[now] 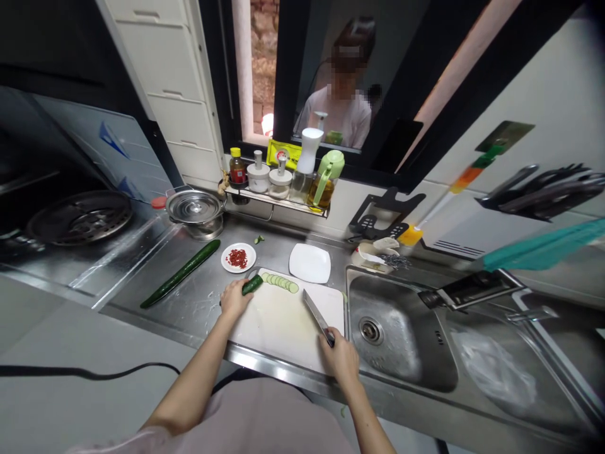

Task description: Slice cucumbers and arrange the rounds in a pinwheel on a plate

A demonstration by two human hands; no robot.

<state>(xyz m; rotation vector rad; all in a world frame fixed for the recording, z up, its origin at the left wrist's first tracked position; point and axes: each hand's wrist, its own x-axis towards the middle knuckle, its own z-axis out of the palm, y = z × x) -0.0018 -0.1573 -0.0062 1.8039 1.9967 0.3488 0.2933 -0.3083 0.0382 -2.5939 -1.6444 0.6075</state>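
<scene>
Nearest, right hand (341,359) grips the kitchen knife (316,315) with blade resting on the white cutting board (283,325), while left hand (235,297) closes on the cucumber stub (252,285) to steady it beside its cut slices (280,282).

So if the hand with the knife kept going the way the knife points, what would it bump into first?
Probably the row of cucumber slices on the cutting board. The right hand holds the knife, whose blade points up-left across bare board toward them. Depth is hard to judge, so the tip might pass just beside them.
</scene>
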